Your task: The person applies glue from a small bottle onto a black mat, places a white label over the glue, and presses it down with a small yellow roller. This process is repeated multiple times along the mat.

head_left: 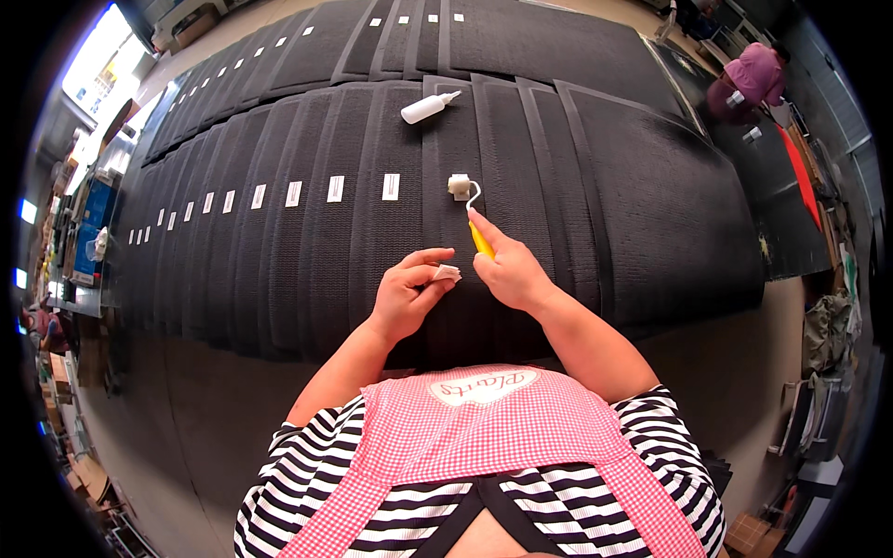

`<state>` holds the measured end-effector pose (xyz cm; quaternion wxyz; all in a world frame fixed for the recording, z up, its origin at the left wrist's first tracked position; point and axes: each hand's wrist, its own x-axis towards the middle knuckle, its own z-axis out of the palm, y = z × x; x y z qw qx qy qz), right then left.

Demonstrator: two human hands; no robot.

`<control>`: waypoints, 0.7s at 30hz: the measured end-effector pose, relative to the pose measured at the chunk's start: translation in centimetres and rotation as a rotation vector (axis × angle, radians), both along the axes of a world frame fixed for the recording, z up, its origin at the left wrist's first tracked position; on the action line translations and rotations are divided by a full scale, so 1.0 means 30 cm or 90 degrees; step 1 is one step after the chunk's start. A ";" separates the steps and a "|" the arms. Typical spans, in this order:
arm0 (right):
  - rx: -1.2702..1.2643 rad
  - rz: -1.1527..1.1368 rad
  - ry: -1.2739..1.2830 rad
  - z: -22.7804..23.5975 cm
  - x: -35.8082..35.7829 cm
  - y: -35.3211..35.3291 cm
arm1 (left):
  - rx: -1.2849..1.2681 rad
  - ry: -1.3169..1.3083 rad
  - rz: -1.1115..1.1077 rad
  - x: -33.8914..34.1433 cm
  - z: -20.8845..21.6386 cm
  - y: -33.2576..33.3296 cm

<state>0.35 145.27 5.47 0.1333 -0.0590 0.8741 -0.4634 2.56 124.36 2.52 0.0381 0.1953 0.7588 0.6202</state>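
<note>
My right hand (510,270) is closed around the yellow handle of a small paint roller (481,239). Its pale roller head rests on a black textured mat (450,139), covering most of a white label there. In my left hand (406,293), a small stack of white labels (446,273) is held between the fingers, close to the roller's handle. To the left of the roller, a white label (391,187) lies flat on the neighbouring mat. Beyond the roller a white squeeze bottle (430,107) with a pointed nozzle lies on its side.
Overlapping black mats (307,223) spread leftward, each with a white label, in a row. A second row of labelled mats (409,46) lies behind. At the far right a person in pink (752,79) bends over a dark surface, near a red strip (800,177).
</note>
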 end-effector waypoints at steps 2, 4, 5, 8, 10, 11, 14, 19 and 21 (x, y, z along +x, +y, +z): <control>0.022 -0.008 0.018 -0.017 -0.019 -0.015 | -0.004 0.012 0.001 -0.004 -0.007 -0.001; 0.032 -0.018 0.010 -0.018 -0.047 -0.024 | -0.010 0.013 0.002 -0.005 -0.006 0.001; 0.029 -0.021 -0.007 -0.010 -0.069 -0.029 | -0.013 0.015 0.002 -0.008 -0.005 0.000; -0.019 -0.025 0.027 -0.027 -0.123 -0.027 | -0.010 0.016 0.006 -0.007 -0.013 -0.003; -0.059 -0.033 0.031 -0.041 -0.129 -0.011 | -0.007 0.022 0.000 -0.010 -0.007 0.001; -0.076 -0.037 0.006 -0.012 -0.119 -0.013 | -0.006 0.022 0.001 -0.009 -0.010 -0.003; -0.067 -0.050 0.025 0.014 -0.071 0.003 | -0.007 0.006 -0.003 -0.004 0.000 -0.003; -0.012 -0.033 0.027 -0.012 -0.017 0.010 | -0.007 0.000 -0.004 -0.006 -0.003 -0.002; 0.030 -0.025 0.027 -0.031 -0.028 0.003 | -0.005 -0.002 -0.008 -0.006 0.002 -0.001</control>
